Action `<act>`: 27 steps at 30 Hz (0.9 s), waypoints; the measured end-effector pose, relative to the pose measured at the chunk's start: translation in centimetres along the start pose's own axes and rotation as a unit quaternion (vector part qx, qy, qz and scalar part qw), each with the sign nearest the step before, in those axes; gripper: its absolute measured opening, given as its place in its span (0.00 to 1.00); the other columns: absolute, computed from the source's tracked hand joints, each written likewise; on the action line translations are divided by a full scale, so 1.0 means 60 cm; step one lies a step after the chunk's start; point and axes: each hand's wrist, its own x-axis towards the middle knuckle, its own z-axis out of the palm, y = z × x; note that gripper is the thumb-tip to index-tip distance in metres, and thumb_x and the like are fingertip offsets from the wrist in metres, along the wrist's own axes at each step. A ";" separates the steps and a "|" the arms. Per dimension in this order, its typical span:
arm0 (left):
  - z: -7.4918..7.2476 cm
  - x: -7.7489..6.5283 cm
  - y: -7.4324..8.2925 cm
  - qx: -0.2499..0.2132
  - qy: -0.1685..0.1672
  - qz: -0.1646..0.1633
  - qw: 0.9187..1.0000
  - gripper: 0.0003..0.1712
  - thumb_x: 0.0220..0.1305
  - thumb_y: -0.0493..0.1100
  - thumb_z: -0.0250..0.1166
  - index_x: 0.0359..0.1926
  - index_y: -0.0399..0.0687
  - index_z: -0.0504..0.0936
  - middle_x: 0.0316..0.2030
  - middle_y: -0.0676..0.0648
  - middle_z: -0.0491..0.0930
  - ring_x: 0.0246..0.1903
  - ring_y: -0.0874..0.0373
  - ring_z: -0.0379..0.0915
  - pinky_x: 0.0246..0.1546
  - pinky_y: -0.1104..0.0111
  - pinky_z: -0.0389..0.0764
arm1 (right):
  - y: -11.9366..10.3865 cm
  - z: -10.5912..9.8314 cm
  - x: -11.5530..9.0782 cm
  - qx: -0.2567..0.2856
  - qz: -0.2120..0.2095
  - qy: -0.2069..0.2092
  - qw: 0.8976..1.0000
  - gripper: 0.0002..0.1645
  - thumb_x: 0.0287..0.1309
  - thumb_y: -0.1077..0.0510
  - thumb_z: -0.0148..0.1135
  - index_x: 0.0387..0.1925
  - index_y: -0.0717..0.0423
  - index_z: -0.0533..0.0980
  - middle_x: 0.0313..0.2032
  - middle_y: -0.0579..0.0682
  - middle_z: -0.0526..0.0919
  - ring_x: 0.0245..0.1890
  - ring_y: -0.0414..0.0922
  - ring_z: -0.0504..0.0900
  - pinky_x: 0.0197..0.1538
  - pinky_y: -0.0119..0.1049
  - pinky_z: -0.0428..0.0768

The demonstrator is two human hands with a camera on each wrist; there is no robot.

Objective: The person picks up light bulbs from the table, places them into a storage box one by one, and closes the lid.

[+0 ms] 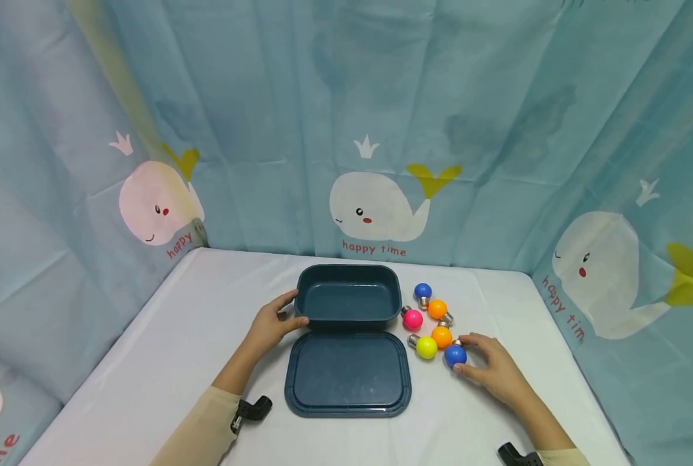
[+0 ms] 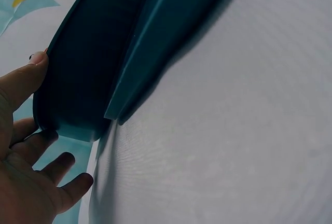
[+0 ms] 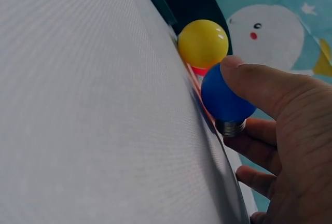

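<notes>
My left hand (image 1: 269,329) is at the left front corner of a dark teal plastic box (image 1: 346,323), thumb on its front side and index finger on its left side. The other fingers are spread below the corner in the left wrist view. The box stands uncovered, and its matching lid (image 1: 348,375) lies flat in front of it. With thumb and fingers, my right hand (image 1: 495,369) pinches a blue light bulb (image 3: 225,97) whose metal screw base shows. Beside it lie a yellow bulb (image 1: 426,347) and an orange bulb (image 1: 442,336).
Behind these lie a pink bulb (image 1: 413,320), a second orange bulb (image 1: 437,309) and another blue bulb (image 1: 423,291), right of the box. A white cloth covers the table (image 1: 206,304). Blue curtains (image 1: 265,194) with whales hang around its back and sides.
</notes>
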 end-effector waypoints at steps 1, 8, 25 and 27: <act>0.001 0.000 0.000 0.001 0.000 0.000 1.000 0.49 0.59 0.55 0.77 0.77 0.55 0.65 0.76 0.37 0.61 0.70 0.32 0.65 0.68 0.44 0.72 | 0.000 0.000 0.000 0.003 0.005 -0.002 1.000 0.44 0.51 0.36 0.77 0.63 0.55 0.76 0.65 0.60 0.77 0.71 0.63 0.66 0.77 0.69 0.48; 0.005 0.002 -0.002 0.002 0.006 0.009 1.000 0.50 0.57 0.58 0.77 0.77 0.56 0.66 0.76 0.37 0.62 0.69 0.31 0.66 0.67 0.44 0.73 | -0.001 -0.004 -0.004 0.022 0.035 0.004 0.999 0.45 0.52 0.34 0.76 0.66 0.51 0.74 0.65 0.56 0.78 0.71 0.62 0.67 0.72 0.72 0.59; 0.003 -0.001 0.001 0.016 0.010 -0.002 1.000 0.47 0.62 0.59 0.74 0.78 0.58 0.65 0.76 0.39 0.62 0.69 0.30 0.65 0.64 0.40 0.75 | -0.034 -0.044 0.009 0.022 0.010 0.010 1.000 0.46 0.54 0.35 0.75 0.69 0.49 0.71 0.67 0.55 0.75 0.73 0.62 0.62 0.69 0.75 0.60; 0.003 -0.001 0.001 0.017 0.011 -0.002 1.000 0.47 0.62 0.58 0.74 0.78 0.58 0.65 0.76 0.39 0.63 0.69 0.30 0.65 0.63 0.40 0.76 | -0.044 -0.048 0.015 0.024 0.000 0.007 1.000 0.46 0.54 0.36 0.76 0.69 0.49 0.71 0.67 0.55 0.75 0.73 0.62 0.62 0.69 0.75 0.60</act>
